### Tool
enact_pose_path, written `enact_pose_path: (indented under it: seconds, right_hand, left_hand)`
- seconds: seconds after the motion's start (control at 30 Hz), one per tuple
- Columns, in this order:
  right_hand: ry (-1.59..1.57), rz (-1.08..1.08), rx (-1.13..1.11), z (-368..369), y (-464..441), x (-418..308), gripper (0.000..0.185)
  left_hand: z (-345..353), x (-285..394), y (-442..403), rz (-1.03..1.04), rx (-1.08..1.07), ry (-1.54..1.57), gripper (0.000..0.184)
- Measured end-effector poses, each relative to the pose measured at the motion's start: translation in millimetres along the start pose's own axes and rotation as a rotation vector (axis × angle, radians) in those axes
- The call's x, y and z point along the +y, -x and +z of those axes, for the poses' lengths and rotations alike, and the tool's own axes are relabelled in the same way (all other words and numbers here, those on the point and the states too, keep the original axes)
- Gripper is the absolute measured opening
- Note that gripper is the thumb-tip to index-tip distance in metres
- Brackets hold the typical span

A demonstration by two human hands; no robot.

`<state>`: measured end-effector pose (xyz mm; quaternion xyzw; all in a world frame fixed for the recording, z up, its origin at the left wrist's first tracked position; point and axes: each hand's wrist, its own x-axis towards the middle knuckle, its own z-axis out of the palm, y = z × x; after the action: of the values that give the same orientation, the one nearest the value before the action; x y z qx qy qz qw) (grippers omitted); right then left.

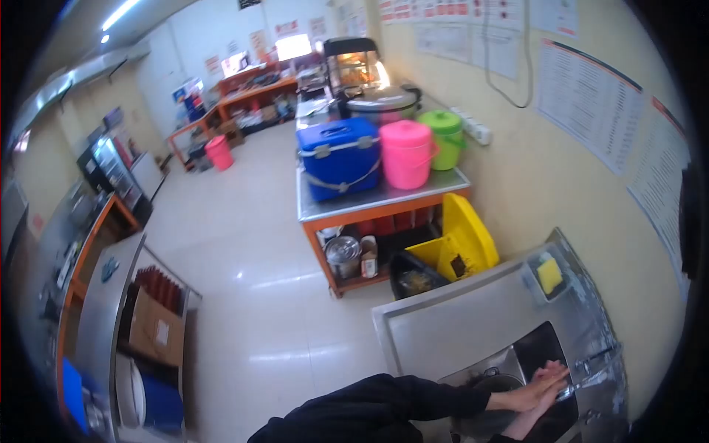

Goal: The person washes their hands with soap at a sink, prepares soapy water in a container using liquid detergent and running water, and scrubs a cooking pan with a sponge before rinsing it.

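Both my hands are over the dark sink basin, pressed against each other beside the metal faucet. My left hand, reaching in from a black sleeve, lies over the other with its fingers stretched out. Below it, my right hand touches it palm to palm, its fingers extended and partly covered. No object shows between them. Under my left wrist, a round dark pan-like vessel sits in the basin, partly hidden by the arm.
A yellow sponge rests in a tray on the steel sink counter. Beyond stand an open yellow bin and a table carrying a blue cooler, a pink bucket and a green bucket. A steel table is on the left.
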<state>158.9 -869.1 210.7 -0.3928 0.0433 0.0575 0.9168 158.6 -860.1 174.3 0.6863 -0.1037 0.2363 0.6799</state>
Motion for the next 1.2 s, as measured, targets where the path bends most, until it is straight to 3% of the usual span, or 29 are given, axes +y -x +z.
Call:
enact_pose_path:
  seconds: [0.17, 0.27, 0.33, 0.37, 0.43, 0.5, 0.57, 0.63, 0.7, 0.73, 0.83, 0.9, 0.97, 1.0, 1.03, 1.13, 1.17, 1.2]
  right_hand:
    - [-0.549, -0.274, -0.504, 20.3, -0.5, -1.6, 0.05]
    - [-0.732, -0.245, -0.748, 21.5, 0.0, -1.4, 0.05]
    - [-0.678, -0.107, -0.759, 15.0, 1.0, -0.5, 0.049]
    - [-0.616, -0.023, -0.722, 6.4, 2.5, -1.5, 0.049]
    - [-0.497, 0.111, -0.616, -19.6, 10.3, -7.9, 0.048]
    - [-0.361, 0.158, -0.448, -42.8, 12.5, -10.5, 0.048]
    - [-0.175, 0.104, -0.273, -63.4, 0.3, -11.5, 0.044]
    - [0.039, 0.012, -0.123, -79.5, -16.5, -18.2, 0.039]
    - [-0.017, 0.074, -0.186, -83.3, -28.9, -41.5, 0.034]
    - [-0.018, 0.033, -0.15, -83.0, -26.7, -43.1, 0.036]
    - [-0.083, -0.176, -0.028, 10.1, 49.4, -27.9, 0.057]
    - [-0.064, 0.005, -0.233, 9.0, 53.2, -27.3, 0.056]
    - [-0.221, 0.357, -0.509, -64.6, 14.6, -22.8, 0.047]
    - [-0.276, 0.456, -0.626, -104.1, -17.3, -8.8, 0.046]
    - [-0.087, 0.386, -0.53, -104.8, -5.3, -12.6, 0.041]
    - [1.021, 0.134, -0.382, -56.7, 42.1, -41.3, 0.027]
    - [1.13, 0.149, -0.405, -53.1, 49.3, -52.4, 0.023]
    - [1.147, 0.192, -0.439, -52.0, 51.5, -59.4, 0.02]
  left_hand:
    - [-11.8, 63.6, -15.5, 0.279, 0.061, -0.065, 0.045]
    - [-20.0, 95.3, -12.2, 0.488, 0.105, -0.209, 0.046]
    - [-18.6, 105.5, -12.3, 0.571, 0.122, -0.213, 0.047]
    - [-18.8, 104.7, -17.4, 0.571, 0.111, -0.104, 0.047]
    - [-13.6, 94.4, -21.5, 0.389, -0.112, 1.053, 0.047]
    - [-2.6, 84.6, -20.4, -0.021, -0.26, 1.31, 0.049]
    - [3.2, 75.1, -11.9, -0.392, -0.292, 0.624, 0.053]
    - [-4.8, 51.3, 1.0, -0.302, -0.314, 0.169, 0.056]
    - [-16.5, 34.3, 34.4, 0.137, -0.351, 0.01, 0.059]
    - [-29.2, 36.8, 32.0, 0.218, -0.443, -0.056, 0.06]
    - [-30.7, 34.8, 18.9, 0.238, -0.381, -0.028, 0.056]
    - [-22.4, 24.4, 18.1, 0.24, -0.367, 0.022, 0.053]
    - [-6.5, 21.4, 26.3, 0.217, -0.403, 0.114, 0.051]
    - [-13.5, 17.2, 37.1, 0.269, -0.466, 0.013, 0.05]
    - [-20.4, 2.7, 47.9, 0.33, -0.54, -0.064, 0.048]
    - [-43.7, 49.0, 6.3, 0.158, -0.898, -0.513, 0.03]
    - [-42.7, 61.4, -10.2, 0.038, -1.002, -0.532, 0.027]
    - [-42.5, 42.6, -17.9, -0.367, -1.025, -0.242, 0.029]
